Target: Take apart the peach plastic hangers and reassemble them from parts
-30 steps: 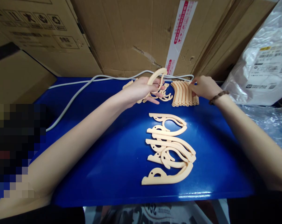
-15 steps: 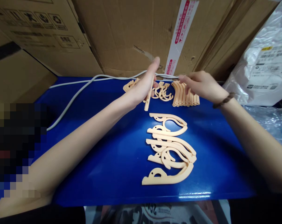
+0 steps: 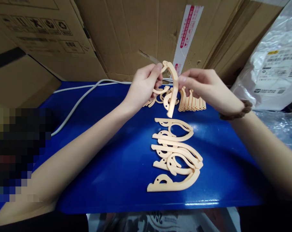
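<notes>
Between my two hands, above the back of the table, is a partly assembled folding hanger (image 3: 174, 91) in cream plastic, its curved arm upright and its hook turned to the left. My left hand (image 3: 146, 80) is closed around the hook side, thumb on top near the joint. With thumb and fingertips, my right hand (image 3: 203, 85) pinches the arm's right edge; part of this grip is hidden. Below lie several folded hangers (image 3: 178, 167) in a column. Behind my hands are loose hooks (image 3: 161, 96) and a row of hanger arms (image 3: 193, 101).
Cardboard boxes (image 3: 126, 35) wall off the back of the blue table (image 3: 107, 180). A white cable (image 3: 75, 108) runs along the back left. At the right stands a plastic-wrapped parcel (image 3: 268, 71) with a label.
My left hand has turned, bringing the hanger piece upright and to the right. My right hand has come from above the row of arms to meet it. The folded hangers stay put.
</notes>
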The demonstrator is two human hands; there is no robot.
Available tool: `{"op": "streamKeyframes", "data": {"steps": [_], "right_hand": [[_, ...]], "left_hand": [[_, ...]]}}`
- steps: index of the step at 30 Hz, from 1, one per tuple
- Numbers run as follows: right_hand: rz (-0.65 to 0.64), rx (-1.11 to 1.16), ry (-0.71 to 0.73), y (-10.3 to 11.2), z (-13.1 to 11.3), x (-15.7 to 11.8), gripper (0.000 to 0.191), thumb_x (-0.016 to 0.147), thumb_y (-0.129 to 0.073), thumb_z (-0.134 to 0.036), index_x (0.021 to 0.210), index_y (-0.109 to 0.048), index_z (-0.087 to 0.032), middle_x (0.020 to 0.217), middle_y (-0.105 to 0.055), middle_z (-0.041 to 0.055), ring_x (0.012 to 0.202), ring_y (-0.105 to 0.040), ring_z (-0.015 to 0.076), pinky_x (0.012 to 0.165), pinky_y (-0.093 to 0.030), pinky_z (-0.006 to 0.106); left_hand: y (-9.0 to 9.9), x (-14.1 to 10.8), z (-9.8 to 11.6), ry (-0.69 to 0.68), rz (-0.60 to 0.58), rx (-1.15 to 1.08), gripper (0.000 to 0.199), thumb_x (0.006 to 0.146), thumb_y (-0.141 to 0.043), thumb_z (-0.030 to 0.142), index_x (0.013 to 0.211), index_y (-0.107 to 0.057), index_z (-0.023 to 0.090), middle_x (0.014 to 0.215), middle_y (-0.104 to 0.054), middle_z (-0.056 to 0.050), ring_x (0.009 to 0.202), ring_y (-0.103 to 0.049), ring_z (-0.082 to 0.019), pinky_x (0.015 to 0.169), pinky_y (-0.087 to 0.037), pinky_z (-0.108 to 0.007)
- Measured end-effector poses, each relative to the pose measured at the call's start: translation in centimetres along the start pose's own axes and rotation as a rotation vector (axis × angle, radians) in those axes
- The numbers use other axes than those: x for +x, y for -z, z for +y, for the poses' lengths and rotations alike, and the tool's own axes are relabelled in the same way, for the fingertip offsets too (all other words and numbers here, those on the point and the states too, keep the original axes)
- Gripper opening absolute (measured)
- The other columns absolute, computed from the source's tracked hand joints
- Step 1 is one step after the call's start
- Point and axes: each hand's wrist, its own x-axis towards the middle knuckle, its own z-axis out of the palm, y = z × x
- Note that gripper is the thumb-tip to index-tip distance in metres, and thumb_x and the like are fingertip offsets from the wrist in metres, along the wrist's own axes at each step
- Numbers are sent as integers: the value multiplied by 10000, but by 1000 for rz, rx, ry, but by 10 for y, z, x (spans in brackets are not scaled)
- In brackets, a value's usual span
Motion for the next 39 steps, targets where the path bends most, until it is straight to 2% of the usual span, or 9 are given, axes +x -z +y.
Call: {"op": "streamKeyframes", "data": {"steps": [3,6,11,19,25,28,31,34,39], "right_hand": [[-18,44,-8,-5,0,0,92,860,-755,-323,859,-698,-250,756,-667,-14,679,-590,146,716,-545,310],[32,21,-24,-3,1,-1,19,856,-695,-257,852,-677,-255,810,-692,-1,757,-638,167,790,-560,330],[120,-102,55,3,3,0,44,862,-679,-272,890,-650,-254,956,-729,26,927,-671,204,892,-550,349],[79,75,18,7,4,1,137,919,-664,-347,1009,-695,-248,1076,-762,46,973,-681,217,892,-551,356],[28,-873,140,6,7,0,362,1054,-391,-285,1294,-643,-184,1263,-720,156,1138,-673,298,951,-497,390],[-81,-1054,72,0,10,1,392,1010,-374,-195,1304,-628,-140,1164,-733,191,997,-698,320,856,-504,405],[-121,-832,44,-2,13,2,264,997,-408,-211,1043,-666,-181,863,-717,121,755,-665,264,778,-510,401],[-142,-313,-6,2,15,5,265,1019,-439,-258,803,-589,-238,645,-599,14,566,-556,168,635,-491,323],[177,309,-17,18,11,12,172,920,-499,-143,915,-664,-191,675,-609,-26,447,-488,113,443,-396,264]], "left_hand": [[-1,-2,0,8,-40,55,339,1125,-367,324,823,-458,201,677,-377,37,467,-358,-35,463,-291,-187],[0,-2,-1,-42,-37,87,340,1124,-368,351,841,-474,196,690,-348,37,482,-353,-39,488,-293,-192],[4,-2,-1,-70,-39,123,382,1114,-404,442,824,-477,205,691,-315,33,528,-364,-56,515,-292,-194],[6,-1,3,-42,44,43,383,1102,-423,377,750,-430,227,662,-269,37,505,-212,-82,488,-203,-261],[7,0,-2,-101,-147,182,398,1081,-409,334,699,-428,223,623,-336,18,543,-339,-115,546,-266,-266],[7,0,-11,-252,-112,424,391,1066,-455,314,687,-440,219,657,-441,-3,673,-511,-152,648,-354,-282],[6,-6,-16,-321,-51,622,264,1058,-502,314,819,-565,222,692,-514,-11,786,-609,-187,748,-389,-291],[4,-7,-14,-315,-8,625,185,1061,-516,350,975,-623,227,738,-554,-17,919,-654,-216,797,-398,-279],[-5,24,-25,-159,-56,459,303,1042,-429,216,769,-561,200,707,-576,-18,766,-626,-170,695,-391,-261]]}}
